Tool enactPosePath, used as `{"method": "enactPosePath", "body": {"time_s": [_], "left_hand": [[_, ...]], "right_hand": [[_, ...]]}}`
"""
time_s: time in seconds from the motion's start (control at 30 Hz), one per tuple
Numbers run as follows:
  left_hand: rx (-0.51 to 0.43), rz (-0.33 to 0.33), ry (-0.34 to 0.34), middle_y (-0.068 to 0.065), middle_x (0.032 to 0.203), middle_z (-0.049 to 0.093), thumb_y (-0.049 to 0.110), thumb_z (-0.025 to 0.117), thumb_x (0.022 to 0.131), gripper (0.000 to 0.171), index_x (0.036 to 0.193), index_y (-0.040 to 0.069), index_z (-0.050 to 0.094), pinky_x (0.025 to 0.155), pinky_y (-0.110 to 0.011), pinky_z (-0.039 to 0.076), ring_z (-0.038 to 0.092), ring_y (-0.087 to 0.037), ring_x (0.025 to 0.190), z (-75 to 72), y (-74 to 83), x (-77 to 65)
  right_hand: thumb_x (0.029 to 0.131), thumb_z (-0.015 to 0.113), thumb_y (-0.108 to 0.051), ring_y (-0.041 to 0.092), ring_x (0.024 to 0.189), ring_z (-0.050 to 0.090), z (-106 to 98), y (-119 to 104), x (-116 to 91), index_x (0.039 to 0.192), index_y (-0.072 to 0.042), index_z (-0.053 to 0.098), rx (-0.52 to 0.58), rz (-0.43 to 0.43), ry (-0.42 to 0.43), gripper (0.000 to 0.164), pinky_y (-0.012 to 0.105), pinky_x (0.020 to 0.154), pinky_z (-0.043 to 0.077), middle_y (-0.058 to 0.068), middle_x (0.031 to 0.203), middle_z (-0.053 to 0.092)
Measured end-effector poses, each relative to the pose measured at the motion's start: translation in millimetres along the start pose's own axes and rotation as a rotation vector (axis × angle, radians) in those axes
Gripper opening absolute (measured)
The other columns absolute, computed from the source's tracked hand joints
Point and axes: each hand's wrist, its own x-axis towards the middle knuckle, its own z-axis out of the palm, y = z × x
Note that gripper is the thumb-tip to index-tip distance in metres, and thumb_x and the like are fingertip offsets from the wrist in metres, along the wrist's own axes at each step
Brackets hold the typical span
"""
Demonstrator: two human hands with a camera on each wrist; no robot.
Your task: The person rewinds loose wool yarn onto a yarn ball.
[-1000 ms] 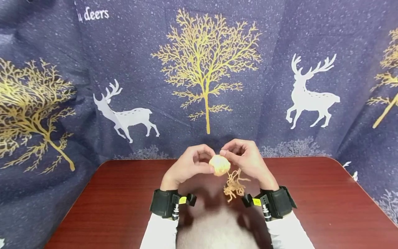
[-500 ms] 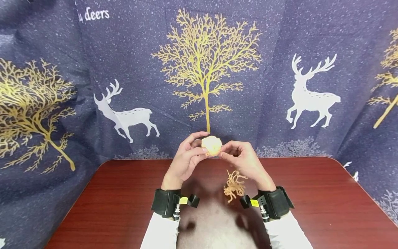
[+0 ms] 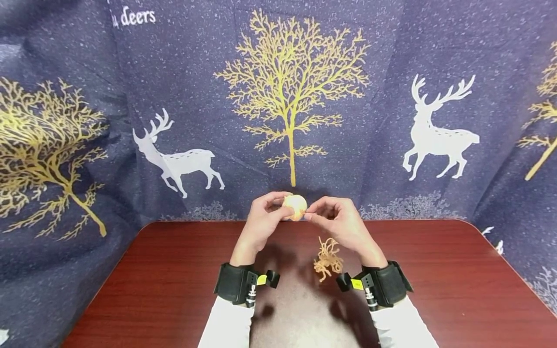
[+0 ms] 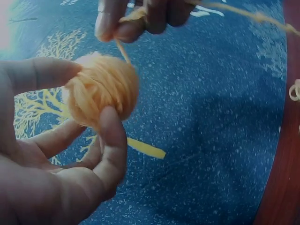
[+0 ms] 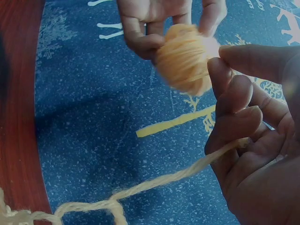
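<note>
A small ball of pale orange yarn (image 4: 105, 89) is held up over the far part of the table. My left hand (image 3: 260, 223) grips it between thumb and fingers from its left side. Close beside the ball, my right hand (image 3: 341, 223) pinches a strand (image 4: 123, 50) that runs up from the ball to the fingertips. The same yarn passes through the right hand's curled lower fingers and trails off as a slack strand (image 5: 164, 179). On the table below lies a loose, tangled heap of yarn (image 3: 328, 261).
The reddish-brown wooden table (image 3: 174, 280) ends just beneath the hands at its far edge. Behind it hangs a dark blue cloth (image 3: 374, 145) printed with trees and deer. Black wrist straps with cameras (image 3: 237, 284) sit on both forearms.
The ball has moved up and to the left, away from the tangled heap, and turned in the left hand. The right hand stays close beside it, fingertips slightly lower than before.
</note>
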Motion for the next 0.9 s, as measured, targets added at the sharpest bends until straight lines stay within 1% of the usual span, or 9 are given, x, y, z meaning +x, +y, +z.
{"method": "enactPosePath", "body": {"time_s": [0.07, 0.13, 0.27, 0.37, 0.43, 0.5, 0.6, 0.73, 0.9], "left_hand": [[0.051, -0.016, 0.015, -0.012, 0.098, 0.067, -0.004, 0.071, 0.084, 0.038, 0.121, -0.009, 0.064, 0.074, -0.027, 0.058, 0.065, -0.016, 0.085, 0.7, -1.2, 0.0], [0.073, -0.041, 0.028, -0.014, 0.099, 0.066, -0.002, 0.072, 0.084, 0.041, 0.122, -0.009, 0.061, 0.078, -0.032, 0.059, 0.064, -0.017, 0.085, 1.2, -2.4, -0.1], [0.037, -0.089, 0.054, -0.015, 0.102, 0.059, -0.002, 0.071, 0.084, 0.046, 0.125, -0.010, 0.053, 0.081, -0.039, 0.061, 0.062, -0.018, 0.083, 2.4, -5.4, 1.3], [0.013, -0.113, 0.074, -0.015, 0.103, 0.053, -0.003, 0.070, 0.083, 0.050, 0.128, -0.011, 0.048, 0.079, -0.037, 0.062, 0.063, -0.018, 0.079, 3.4, -6.9, 2.6], [0.025, -0.122, 0.087, -0.015, 0.103, 0.052, -0.003, 0.070, 0.083, 0.052, 0.129, -0.010, 0.046, 0.076, -0.036, 0.063, 0.064, -0.018, 0.078, 3.9, -7.7, 3.2], [0.066, -0.127, 0.098, -0.015, 0.104, 0.053, -0.001, 0.070, 0.084, 0.052, 0.129, -0.009, 0.046, 0.075, -0.036, 0.063, 0.065, -0.019, 0.079, 4.1, -7.9, 3.0], [0.174, -0.127, 0.097, -0.015, 0.106, 0.057, 0.005, 0.071, 0.084, 0.049, 0.127, -0.005, 0.049, 0.072, -0.036, 0.062, 0.066, -0.020, 0.081, 3.5, -8.4, 1.8], [0.300, -0.133, 0.050, -0.016, 0.112, 0.060, 0.011, 0.073, 0.084, 0.047, 0.125, -0.003, 0.053, 0.070, -0.032, 0.060, 0.068, -0.022, 0.085, 2.1, -10.4, 0.8], [0.376, -0.149, -0.015, -0.015, 0.109, 0.064, 0.013, 0.077, 0.084, 0.045, 0.121, -0.002, 0.056, 0.070, -0.031, 0.059, 0.066, -0.023, 0.087, 0.9, -12.8, 1.1]], "right_hand": [[0.086, 0.082, -0.017, 0.012, 0.057, 0.054, 0, 0, 0, 0.093, -0.009, 0.075, -0.007, -0.004, -0.002, 0.012, 0.024, 0.050, 0.044, 0.005, 0.072, 0.067], [0.086, 0.082, -0.017, 0.013, 0.058, 0.055, 0, 0, 0, 0.094, -0.009, 0.076, -0.013, -0.007, -0.008, 0.012, 0.024, 0.050, 0.045, 0.004, 0.073, 0.067], [0.087, 0.081, -0.017, 0.014, 0.058, 0.055, 0, 1, -1, 0.093, -0.011, 0.076, -0.027, -0.012, -0.035, 0.010, 0.025, 0.050, 0.045, 0.003, 0.074, 0.067], [0.088, 0.080, -0.016, 0.014, 0.057, 0.054, 0, 0, -1, 0.092, -0.013, 0.076, -0.035, -0.020, -0.063, 0.007, 0.025, 0.050, 0.044, 0.002, 0.073, 0.066], [0.088, 0.080, -0.015, 0.014, 0.057, 0.053, 0, -1, -1, 0.092, -0.014, 0.076, -0.034, -0.030, -0.079, 0.005, 0.025, 0.049, 0.044, 0.003, 0.072, 0.066], [0.088, 0.079, -0.015, 0.014, 0.056, 0.053, 0, -1, -1, 0.091, -0.015, 0.076, -0.029, -0.040, -0.094, 0.004, 0.025, 0.048, 0.043, 0.005, 0.072, 0.066], [0.088, 0.079, -0.014, 0.013, 0.055, 0.052, 0, -2, -1, 0.092, -0.016, 0.077, -0.023, -0.050, -0.110, 0.004, 0.024, 0.048, 0.042, 0.007, 0.073, 0.067], [0.089, 0.079, -0.013, 0.014, 0.056, 0.052, 0, -3, -2, 0.092, -0.016, 0.076, -0.027, -0.048, -0.116, 0.005, 0.025, 0.049, 0.042, 0.006, 0.072, 0.066], [0.089, 0.079, -0.013, 0.014, 0.055, 0.050, -1, -2, -1, 0.093, -0.016, 0.076, -0.047, -0.044, -0.078, 0.006, 0.025, 0.048, 0.041, 0.002, 0.070, 0.064]]}}
